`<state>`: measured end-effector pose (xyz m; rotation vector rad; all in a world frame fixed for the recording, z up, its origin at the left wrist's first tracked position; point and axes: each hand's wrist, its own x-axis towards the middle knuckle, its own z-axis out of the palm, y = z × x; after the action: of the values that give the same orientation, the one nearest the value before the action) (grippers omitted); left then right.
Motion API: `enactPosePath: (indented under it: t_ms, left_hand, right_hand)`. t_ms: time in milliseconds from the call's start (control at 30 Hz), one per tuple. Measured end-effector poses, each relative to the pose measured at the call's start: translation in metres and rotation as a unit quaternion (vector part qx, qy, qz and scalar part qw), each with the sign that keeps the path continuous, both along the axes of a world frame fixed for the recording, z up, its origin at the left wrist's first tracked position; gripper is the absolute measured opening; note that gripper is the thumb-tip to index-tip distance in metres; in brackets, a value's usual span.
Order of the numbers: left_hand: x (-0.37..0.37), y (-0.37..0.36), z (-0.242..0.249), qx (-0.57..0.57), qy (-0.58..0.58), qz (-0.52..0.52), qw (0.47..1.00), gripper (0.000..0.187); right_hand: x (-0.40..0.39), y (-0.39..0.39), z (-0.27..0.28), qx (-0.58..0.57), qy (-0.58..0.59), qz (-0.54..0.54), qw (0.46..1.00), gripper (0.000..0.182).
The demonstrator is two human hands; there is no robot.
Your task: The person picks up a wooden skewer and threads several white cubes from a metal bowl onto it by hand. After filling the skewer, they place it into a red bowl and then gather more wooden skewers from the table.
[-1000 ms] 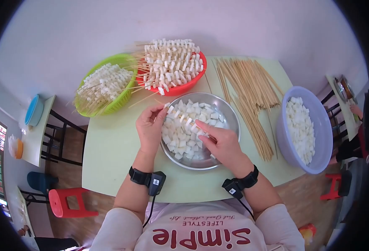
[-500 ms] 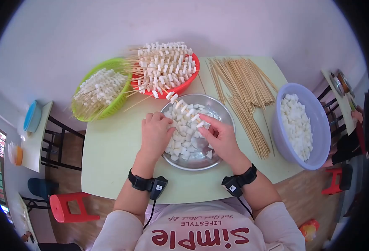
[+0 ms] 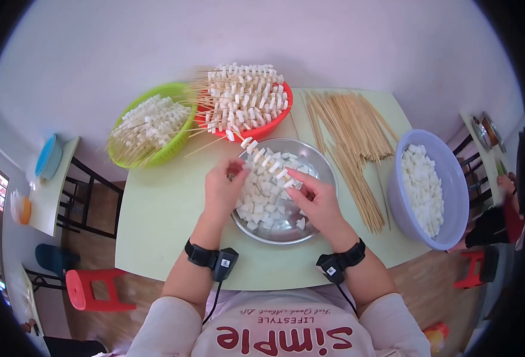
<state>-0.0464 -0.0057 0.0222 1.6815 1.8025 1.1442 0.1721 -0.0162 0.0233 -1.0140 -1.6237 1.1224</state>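
A skewer (image 3: 266, 161) threaded with several white chunks slants over the round metal bowl (image 3: 286, 240). My right hand (image 3: 315, 201) grips its near end between thumb and fingers. Above the bowl's left side is my left hand (image 3: 222, 189), thumb and forefinger pinched together close to the skewer. Whether a chunk is between those fingertips I cannot make out. Loose white chunks (image 3: 263, 199) lie in the bowl below both hands.
A red basket (image 3: 268, 128) of filled skewers and a green basket (image 3: 176, 140) of more stand at the back. Bare bamboo sticks (image 3: 355, 125) lie right of the bowl. A purple tub (image 3: 400, 205) holds white chunks. Another person's hand (image 3: 506, 183) shows at far right.
My left hand has drawn slightly away from the skewer, its fingers more curled. My right hand keeps its hold on the skewer. The view has shifted a little.
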Motion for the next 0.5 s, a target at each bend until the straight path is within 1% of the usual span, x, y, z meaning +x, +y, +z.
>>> enactPosePath:
  t_ms: [33, 67, 100, 133, 200, 300, 500]
  left_hand:
    - [-0.007, 0.006, -0.008, 0.049, -0.124, 0.006, 0.991, 0.017]
    - [-0.013, 0.009, -0.015, 0.096, -0.244, 0.013, 0.965, 0.014]
    - [-0.013, 0.007, -0.006, 0.110, -0.307, 0.018, 0.945, 0.014]
    - [-0.016, 0.009, -0.004, 0.112, -0.308, 0.023, 0.945, 0.014]
    - [-0.020, 0.009, -0.003, 0.189, -0.340, 0.024, 0.921, 0.016]
    - [-0.027, 0.012, -0.005, 0.203, -0.348, 0.034, 0.915, 0.016]
    - [-0.026, 0.011, 0.001, 0.211, -0.343, 0.054, 0.914, 0.018]
  right_hand:
    - [0.001, 0.000, 0.000, 0.000, -0.001, 0.003, 1.000, 0.040]
    - [0.002, 0.000, -0.001, 0.013, -0.021, 0.014, 1.000, 0.040]
    - [0.001, 0.000, -0.002, 0.027, -0.040, 0.026, 0.999, 0.040]
    - [0.000, 0.000, 0.000, 0.027, -0.041, 0.032, 0.998, 0.040]
    - [0.000, -0.004, 0.005, 0.029, -0.085, 0.046, 0.995, 0.041]
    - [-0.002, -0.006, 0.008, 0.050, -0.096, 0.046, 0.993, 0.041]
    - [-0.002, -0.005, 0.005, 0.041, -0.093, 0.047, 0.994, 0.041]
